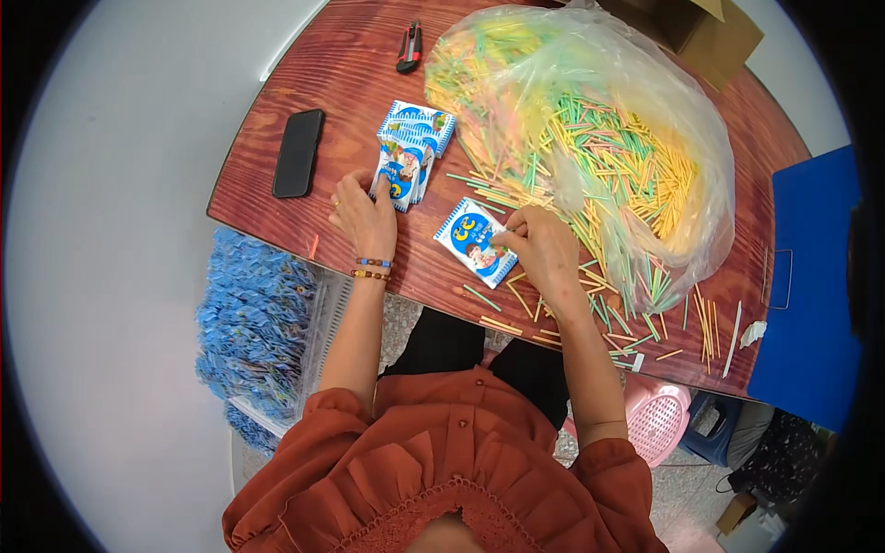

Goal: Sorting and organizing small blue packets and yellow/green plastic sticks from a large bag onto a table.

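My left hand (365, 215) rests on the wooden table (341, 83), its fingers on the nearest packet of a stack of small blue and white printed packets (413, 147). My right hand (541, 249) pinches the edge of a single blue and white packet (470, 240) lying flat on the table in front of me. Right beside that hand, pastel sticks in yellow, green and pink (590, 147) spill from a big clear plastic bag (645, 101). Loose sticks (516, 300) lie scattered near my right wrist.
A black phone (298, 153) lies at the table's left. A black and red utility knife (409, 46) sits at the far edge. A crate heaped with blue packets (253, 323) stands below left. A blue board (811, 286), cardboard box (701, 28) and pink stool (656, 419) are on the right.
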{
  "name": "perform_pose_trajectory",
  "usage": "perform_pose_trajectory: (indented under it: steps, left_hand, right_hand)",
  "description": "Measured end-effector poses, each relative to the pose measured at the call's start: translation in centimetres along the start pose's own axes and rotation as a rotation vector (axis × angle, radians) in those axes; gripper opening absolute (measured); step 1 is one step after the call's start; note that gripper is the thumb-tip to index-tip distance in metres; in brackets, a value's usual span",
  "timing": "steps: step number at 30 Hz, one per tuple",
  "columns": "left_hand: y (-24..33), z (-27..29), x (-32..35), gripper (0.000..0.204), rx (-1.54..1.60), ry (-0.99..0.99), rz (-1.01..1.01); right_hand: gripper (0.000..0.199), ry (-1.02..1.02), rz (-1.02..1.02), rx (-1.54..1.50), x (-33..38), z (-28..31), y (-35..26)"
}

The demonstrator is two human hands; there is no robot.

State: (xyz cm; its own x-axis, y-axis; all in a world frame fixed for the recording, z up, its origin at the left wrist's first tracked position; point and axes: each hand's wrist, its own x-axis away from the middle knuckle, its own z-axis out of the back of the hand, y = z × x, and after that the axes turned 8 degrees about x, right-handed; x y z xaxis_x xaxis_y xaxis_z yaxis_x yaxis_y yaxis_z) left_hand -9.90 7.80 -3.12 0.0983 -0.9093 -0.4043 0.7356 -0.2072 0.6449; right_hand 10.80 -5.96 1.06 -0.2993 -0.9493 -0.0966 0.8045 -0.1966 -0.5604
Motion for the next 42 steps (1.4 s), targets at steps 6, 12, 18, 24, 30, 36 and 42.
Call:
perform_pose_trajectory:
  steps: [6,12,18,24,30,36,42]
  left_hand:
    - [1.2,1.1,0.9,0.028,0.294,0.018,-0.048]
    - [7.7,2.6,2.8,0.030,0.521,-0.305,-0.424]
    - [8.7,1.1,3.0,0.010,1.078,-0.829,0.162]
    - [10.6,0.4,5.5,0.008,1.320,-0.735,0.440]
    - [11.3,-0.9,7.1,0.009,1.267,-0.594,0.472]
    - [12.5,-0.9,7.3,0.014,1.395,-0.576,0.525]
    - [10.6,-1.7,7.3,0.018,1.425,-0.597,0.568]
  right_hand:
    - [0.018,0.036,0.066,-0.005,0.0,-0.1,0.4]
    - [0.009,0.123,0.169,-0.125,-0.1,0.9,1.1]
    - [0.009,-0.115,-0.043,-1.000,0.0,2.7,1.1]
    - [0.013,0.015,-0.182,-1.011,1.5,2.6,1.3]
    - [0.015,0.054,-0.189,-0.911,2.2,2.1,2.8]
    - [0.023,0.226,-0.104,-0.853,2.0,6.1,6.6]
    - [0.019,0.469,-0.289,0.009,-1.8,15.2,17.8]
